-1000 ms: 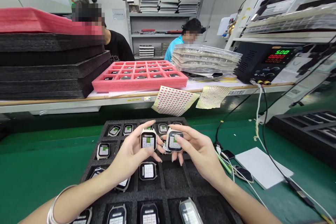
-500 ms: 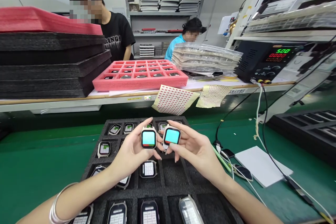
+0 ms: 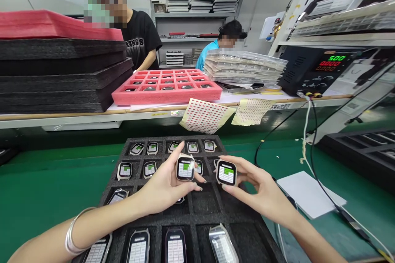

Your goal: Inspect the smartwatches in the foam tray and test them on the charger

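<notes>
My left hand [image 3: 165, 185] grips one smartwatch head [image 3: 185, 168] without a strap, its lit screen showing a white grid with a green patch. In my right hand [image 3: 254, 181], another strapless smartwatch head [image 3: 226, 172] is pinched between thumb and fingers, with a similar white and green screen. Both are held above a black foam tray [image 3: 205, 218] divided into square pockets. More lit watch heads lie in many pockets, among them a watch head [image 3: 124, 170] at the left and a watch head [image 3: 138, 246] at the front. Some pockets in the middle and right hold nothing.
A pink foam tray [image 3: 166, 98] of watch parts stands on the shelf ahead, beside stacked black foam [image 3: 61, 74] and clear plastic trays [image 3: 245, 68]. At right are a power supply [image 3: 317, 70], cables and a white pad [image 3: 308, 193]. Two people work behind the shelf.
Both watch screens have switched from cyan to a white grid with green. My right hand has moved right with its watch, widening the gap; my left hand has shifted slightly right.
</notes>
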A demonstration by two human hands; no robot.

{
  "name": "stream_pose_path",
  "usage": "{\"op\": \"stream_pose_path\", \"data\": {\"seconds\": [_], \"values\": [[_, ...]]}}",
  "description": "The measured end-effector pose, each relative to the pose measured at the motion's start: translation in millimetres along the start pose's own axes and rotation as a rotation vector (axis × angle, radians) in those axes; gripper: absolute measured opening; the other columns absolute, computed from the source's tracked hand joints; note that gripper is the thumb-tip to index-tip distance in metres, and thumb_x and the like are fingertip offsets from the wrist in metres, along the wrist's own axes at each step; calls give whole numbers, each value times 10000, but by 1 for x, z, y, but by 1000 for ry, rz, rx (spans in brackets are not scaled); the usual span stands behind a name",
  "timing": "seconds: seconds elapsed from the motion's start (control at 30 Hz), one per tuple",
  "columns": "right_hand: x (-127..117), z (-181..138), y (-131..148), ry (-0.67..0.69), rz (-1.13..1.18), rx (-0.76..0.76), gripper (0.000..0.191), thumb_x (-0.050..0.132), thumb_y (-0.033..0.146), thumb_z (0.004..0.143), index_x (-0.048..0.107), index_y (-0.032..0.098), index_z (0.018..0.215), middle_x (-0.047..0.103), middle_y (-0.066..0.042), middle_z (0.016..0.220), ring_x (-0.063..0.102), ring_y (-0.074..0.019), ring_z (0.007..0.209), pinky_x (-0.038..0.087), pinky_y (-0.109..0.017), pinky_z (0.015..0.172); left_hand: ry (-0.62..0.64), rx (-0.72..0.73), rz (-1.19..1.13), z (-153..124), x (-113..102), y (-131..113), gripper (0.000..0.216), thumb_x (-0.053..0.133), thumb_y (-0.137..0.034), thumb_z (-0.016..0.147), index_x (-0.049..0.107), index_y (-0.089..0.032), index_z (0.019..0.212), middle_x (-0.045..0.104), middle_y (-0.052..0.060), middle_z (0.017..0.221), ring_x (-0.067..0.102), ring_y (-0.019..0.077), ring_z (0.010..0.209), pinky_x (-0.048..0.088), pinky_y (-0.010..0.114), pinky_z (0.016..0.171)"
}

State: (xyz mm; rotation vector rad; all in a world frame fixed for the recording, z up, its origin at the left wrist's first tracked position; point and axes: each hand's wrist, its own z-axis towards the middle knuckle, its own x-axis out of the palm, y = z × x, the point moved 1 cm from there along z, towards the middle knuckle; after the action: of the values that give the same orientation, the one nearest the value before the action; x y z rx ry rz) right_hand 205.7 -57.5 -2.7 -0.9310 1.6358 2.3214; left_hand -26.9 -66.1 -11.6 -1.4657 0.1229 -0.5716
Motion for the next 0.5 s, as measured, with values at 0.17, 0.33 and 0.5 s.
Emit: {"op": "stream_pose_path", "data": {"seconds": [0.17, 0.33, 0.5], "values": [[-17, -18, -18, 145, -419, -103, 397, 631, 360, 830, 568, 261, 1209, 506, -92, 1306, 458, -310, 1221, 393, -490, 1015, 200, 105, 729, 8, 8, 10, 732, 621, -286, 815, 238, -216, 1435, 596, 115, 1175, 580, 269, 1079, 444, 442, 954], [-17, -26, -27, 210, -510, -135, 491, 562, 415, 880, 472, 274, 1342, 340, -89, 1469, 306, -318, 1344, 278, -530, 1083, 319, 285, 1334, 20, 16, 20, 460, 662, -374, 762, 551, -132, 1138, 571, 135, 1085, 523, 297, 1005, 452, 460, 859], [-11, -20, -19, 160, -515, -208, 371, 507, 370, 923, 520, 282, 1283, 371, -73, 1444, 324, -297, 1334, 259, -530, 1095, 400, 285, 1315, 10, 9, 14, 563, 657, -508, 737, 553, -139, 1150, 534, 127, 1101, 493, 279, 1019, 445, 437, 880]]}}
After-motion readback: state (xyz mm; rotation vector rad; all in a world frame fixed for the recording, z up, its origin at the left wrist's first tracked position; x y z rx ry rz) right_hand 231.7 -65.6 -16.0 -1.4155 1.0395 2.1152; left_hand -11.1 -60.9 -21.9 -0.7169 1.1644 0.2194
